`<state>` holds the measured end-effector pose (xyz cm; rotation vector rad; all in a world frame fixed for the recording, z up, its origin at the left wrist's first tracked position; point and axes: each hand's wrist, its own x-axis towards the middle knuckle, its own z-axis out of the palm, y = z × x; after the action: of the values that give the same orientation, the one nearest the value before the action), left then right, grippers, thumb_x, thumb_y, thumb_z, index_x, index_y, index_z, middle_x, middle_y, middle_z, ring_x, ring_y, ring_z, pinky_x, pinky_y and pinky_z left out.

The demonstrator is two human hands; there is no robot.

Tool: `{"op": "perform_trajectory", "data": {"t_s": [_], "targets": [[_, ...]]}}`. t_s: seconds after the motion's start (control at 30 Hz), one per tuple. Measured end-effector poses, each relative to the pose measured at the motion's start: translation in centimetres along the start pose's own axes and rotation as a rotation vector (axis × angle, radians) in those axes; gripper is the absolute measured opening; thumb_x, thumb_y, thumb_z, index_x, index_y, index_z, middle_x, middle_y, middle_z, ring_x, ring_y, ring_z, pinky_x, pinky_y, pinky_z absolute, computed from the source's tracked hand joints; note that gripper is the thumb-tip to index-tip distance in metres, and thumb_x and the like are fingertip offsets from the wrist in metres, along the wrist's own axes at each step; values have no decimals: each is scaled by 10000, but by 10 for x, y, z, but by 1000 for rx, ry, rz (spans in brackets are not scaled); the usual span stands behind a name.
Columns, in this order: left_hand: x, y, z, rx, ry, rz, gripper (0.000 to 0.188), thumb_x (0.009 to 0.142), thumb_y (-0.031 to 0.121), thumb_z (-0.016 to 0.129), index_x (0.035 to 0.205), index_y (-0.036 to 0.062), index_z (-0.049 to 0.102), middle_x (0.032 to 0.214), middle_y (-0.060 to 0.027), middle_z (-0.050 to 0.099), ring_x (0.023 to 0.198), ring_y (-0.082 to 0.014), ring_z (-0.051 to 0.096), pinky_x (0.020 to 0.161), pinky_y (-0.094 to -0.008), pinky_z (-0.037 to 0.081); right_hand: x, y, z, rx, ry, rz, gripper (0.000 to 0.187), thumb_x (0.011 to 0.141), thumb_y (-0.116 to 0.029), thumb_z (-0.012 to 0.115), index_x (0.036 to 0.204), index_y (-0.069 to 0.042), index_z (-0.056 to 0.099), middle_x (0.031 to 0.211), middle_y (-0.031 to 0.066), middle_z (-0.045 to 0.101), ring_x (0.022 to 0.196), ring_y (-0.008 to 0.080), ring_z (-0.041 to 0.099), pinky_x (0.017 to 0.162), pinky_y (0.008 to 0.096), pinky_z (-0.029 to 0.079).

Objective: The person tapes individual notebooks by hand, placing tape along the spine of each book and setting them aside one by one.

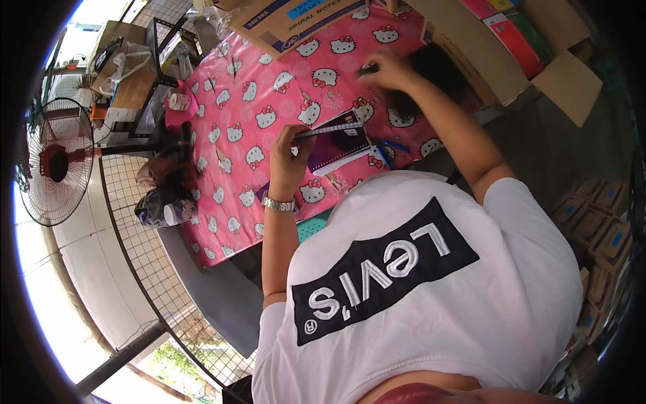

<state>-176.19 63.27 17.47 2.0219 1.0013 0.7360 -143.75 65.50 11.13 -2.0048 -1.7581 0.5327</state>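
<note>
My left hand (pixel 291 149), with a metal watch on the wrist, is closed on one end of a thin pale strip (pixel 330 130) with even marks along it. The strip looks like a notebook's spiral edge or a ruler; I cannot tell which. Just under it on the table lies a dark purple spiral notebook (pixel 336 149), with white pages showing at its near side. Farther off to the right, my right hand (pixel 390 71) is raised with its fingers curled round a small dark thing (pixel 368 69). Blue pens (pixel 396 145) lie right of the notebook.
A pink patterned cloth (pixel 269 94) covers the table. Cardboard boxes stand at the back (pixel 296 27) and right (pixel 471 54), the latter beside red and green notebooks (pixel 518 44). A black object (pixel 441 74) sits near my right forearm. At left are a fan (pixel 57 161) and bags (pixel 158 202).
</note>
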Motion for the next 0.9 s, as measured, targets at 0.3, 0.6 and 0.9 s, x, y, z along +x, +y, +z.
{"op": "perform_trajectory", "data": {"t_s": [0.3,0.6,0.9], "targets": [[-36,-8,26,-497,410,-145,211,946,18,612,1147,-47,624,943,-55,671,855,-107,652,704,-247,565,-89,69,81,-179,426,-64,500,788,-259,718,1234,-122,538,1298,131,495,1180,344,485,963,497,409],[-23,14,37,-373,468,-112,221,937,36,640,1147,-34,642,977,-84,670,812,-105,660,735,-255,599,-156,67,161,-95,-148,-26,596,756,-327,740,1229,-27,537,1185,177,523,1118,344,533,952,444,446],[-30,-8,33,-321,390,-137,217,907,-41,629,1123,-40,643,913,-64,663,821,-100,656,731,-246,588,-150,-88,-6,534,100,-440,581,735,-208,752,1262,-28,589,1194,165,553,1081,327,576,935,401,491]]}}
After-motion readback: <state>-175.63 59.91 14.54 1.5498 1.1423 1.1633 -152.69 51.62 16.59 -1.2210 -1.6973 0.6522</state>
